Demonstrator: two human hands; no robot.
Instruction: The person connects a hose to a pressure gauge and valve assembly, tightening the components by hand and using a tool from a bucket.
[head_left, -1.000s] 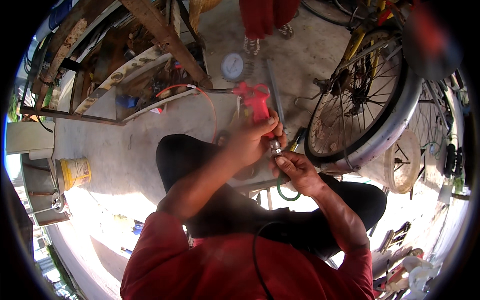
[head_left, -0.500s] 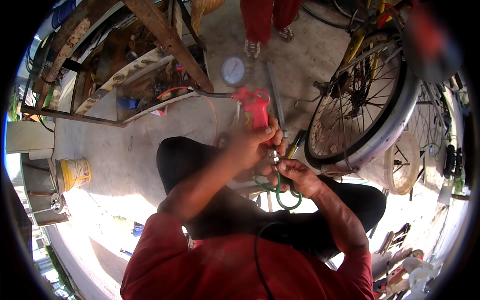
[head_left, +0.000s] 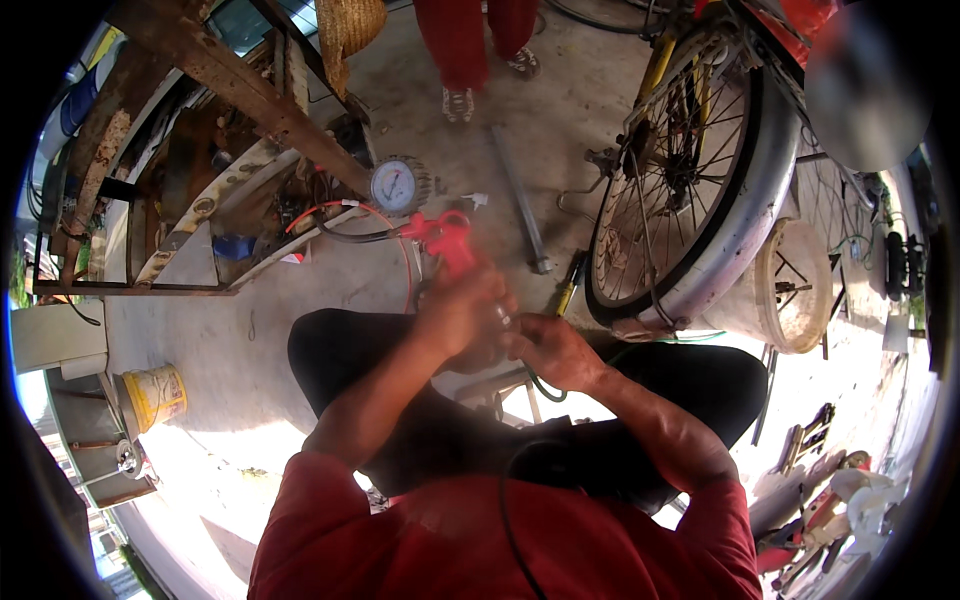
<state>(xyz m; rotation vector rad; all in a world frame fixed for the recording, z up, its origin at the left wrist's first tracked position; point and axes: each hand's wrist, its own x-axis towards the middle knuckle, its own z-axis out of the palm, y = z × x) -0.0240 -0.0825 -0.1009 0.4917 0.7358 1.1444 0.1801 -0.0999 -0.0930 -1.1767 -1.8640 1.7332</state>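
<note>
A red tyre inflator gun (head_left: 450,242) points away from me, its handle wrapped in my left hand (head_left: 452,318), which is smeared by motion. The round dial gauge (head_left: 394,187) sits at its far left, and a black hose (head_left: 360,238) runs off the gun's head. Close against the handle's lower end, my right hand (head_left: 562,352) is closed around the end of a green air hose (head_left: 543,388). Between the two hands a bit of metal fitting (head_left: 503,314) shows, blurred. Whether the hose end is joined to it is hidden by my fingers.
A bicycle wheel (head_left: 690,190) with a silver mudguard stands at the right, a white bucket (head_left: 790,290) behind it. On the floor lie a metal bar (head_left: 520,205) and a yellow-black tool (head_left: 571,285). A rusty frame (head_left: 230,80) fills the left. Another person's feet (head_left: 458,104) are ahead.
Both hands, with the inflator and green hose, have shifted left in the picture. The gauge has turned more toward me. The whole view has also shifted a little.
</note>
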